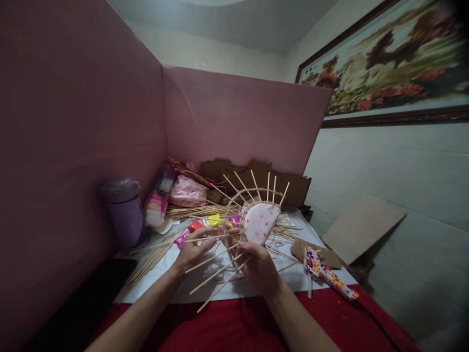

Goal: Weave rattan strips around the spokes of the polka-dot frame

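A small basket frame [258, 222] has a pink dotted fabric base and thin wooden spokes fanning out around it, with a cane strand woven round the rim. My right hand [256, 264] grips the frame from below, fingers closed on the spokes. My left hand [194, 249] pinches the cane strand and spokes at the frame's left side. Both hands hold it just above the white sheet [293, 276] on the red table [238, 327].
Loose cane sticks [154, 261] lie at the left. A purple cup [124, 210], pink fabric pieces [186, 191], coloured tubes [205, 224], cardboard pieces [361, 225] and a flowered glue gun [328, 275] surround the work. A pink partition [238, 115] stands behind.
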